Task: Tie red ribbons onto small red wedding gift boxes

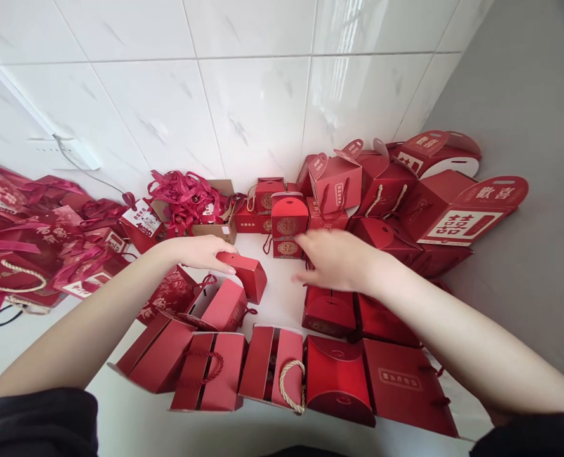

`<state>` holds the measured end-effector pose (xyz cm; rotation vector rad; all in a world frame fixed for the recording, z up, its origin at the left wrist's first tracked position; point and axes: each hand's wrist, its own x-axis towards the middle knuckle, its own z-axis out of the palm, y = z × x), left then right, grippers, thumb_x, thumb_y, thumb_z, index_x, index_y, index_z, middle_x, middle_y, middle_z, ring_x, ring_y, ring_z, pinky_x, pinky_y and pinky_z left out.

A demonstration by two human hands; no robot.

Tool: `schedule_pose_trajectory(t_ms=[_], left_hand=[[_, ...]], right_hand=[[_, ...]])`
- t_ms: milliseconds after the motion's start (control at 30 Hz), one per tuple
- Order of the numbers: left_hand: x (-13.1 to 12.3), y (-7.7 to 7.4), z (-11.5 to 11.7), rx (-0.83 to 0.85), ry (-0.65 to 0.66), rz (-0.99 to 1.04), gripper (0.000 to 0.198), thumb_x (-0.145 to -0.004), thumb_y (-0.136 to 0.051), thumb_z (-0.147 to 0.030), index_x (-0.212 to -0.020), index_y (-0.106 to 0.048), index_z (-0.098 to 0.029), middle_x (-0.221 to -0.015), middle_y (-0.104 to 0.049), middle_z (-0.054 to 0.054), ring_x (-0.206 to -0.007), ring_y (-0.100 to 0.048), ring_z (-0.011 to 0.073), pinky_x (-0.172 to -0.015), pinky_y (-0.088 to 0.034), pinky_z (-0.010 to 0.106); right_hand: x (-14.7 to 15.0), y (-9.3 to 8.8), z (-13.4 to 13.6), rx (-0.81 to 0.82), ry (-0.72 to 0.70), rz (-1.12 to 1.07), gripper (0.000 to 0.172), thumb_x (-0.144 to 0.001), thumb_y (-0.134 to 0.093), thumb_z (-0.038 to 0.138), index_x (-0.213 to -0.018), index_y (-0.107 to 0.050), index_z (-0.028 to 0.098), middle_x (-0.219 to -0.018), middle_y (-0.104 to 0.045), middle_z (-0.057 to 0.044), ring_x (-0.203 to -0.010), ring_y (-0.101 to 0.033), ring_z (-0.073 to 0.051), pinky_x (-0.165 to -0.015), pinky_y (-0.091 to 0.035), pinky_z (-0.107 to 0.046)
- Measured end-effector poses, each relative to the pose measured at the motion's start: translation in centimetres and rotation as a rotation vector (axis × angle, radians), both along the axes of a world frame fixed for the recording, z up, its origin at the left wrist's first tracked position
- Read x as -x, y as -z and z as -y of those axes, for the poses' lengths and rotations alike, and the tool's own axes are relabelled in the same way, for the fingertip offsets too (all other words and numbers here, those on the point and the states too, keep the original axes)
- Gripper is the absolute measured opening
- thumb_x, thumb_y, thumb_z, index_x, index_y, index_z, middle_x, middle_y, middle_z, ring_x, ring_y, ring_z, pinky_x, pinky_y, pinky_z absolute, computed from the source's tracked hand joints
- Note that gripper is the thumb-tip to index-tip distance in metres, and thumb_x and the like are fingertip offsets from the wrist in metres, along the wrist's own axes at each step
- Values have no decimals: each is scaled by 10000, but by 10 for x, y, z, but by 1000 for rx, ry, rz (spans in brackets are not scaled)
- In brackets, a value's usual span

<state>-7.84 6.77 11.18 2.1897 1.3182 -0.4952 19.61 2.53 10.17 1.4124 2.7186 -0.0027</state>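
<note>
My left hand point(209, 254) grips a small plain red gift box point(252, 277) by its near left end, with the thumb along its side. My right hand point(334, 257) is open, thumb and fingers apart. Its fingertips are beside two stacked red boxes with gold round emblems point(288, 223); whether they touch is unclear. Under my right wrist lies a red box with a curved flap point(329, 310). Just in front of the held box stands a red box with a dark cord point(222, 304).
A front row holds several red gift boxes, one with a gold rope handle point(272, 368). Larger handled boxes point(457, 209) crowd the right wall. A carton point(227, 231) of dark red ribbons point(186, 197) stands at the back. Ribboned bags point(48, 241) fill the left.
</note>
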Motion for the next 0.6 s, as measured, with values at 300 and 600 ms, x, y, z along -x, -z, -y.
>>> schedule_pose_trajectory(t_ms=[300, 600], left_hand=[[12, 1, 8, 34, 11, 9, 570, -789, -600, -611, -1235, -632, -256, -1099, -701, 53, -958, -633, 224, -778, -430, 248], [12, 5, 15, -35, 16, -10, 612, -779, -586, -658, -1262, -629, -285, -1203, -671, 46, -1057, -623, 236, -904, -441, 265]], right_hand=[[-19, 76, 20, 227, 46, 128, 1106, -636, -790, 369, -1550, -226, 108, -1291, -543, -244, -1139, -562, -392, -925, -490, -462], [16, -31, -31, -107, -99, -496, 1002, -771, -714, 564, -1545, -187, 204, -1376, -471, -159, -1204, -525, -342, -933, -496, -434]])
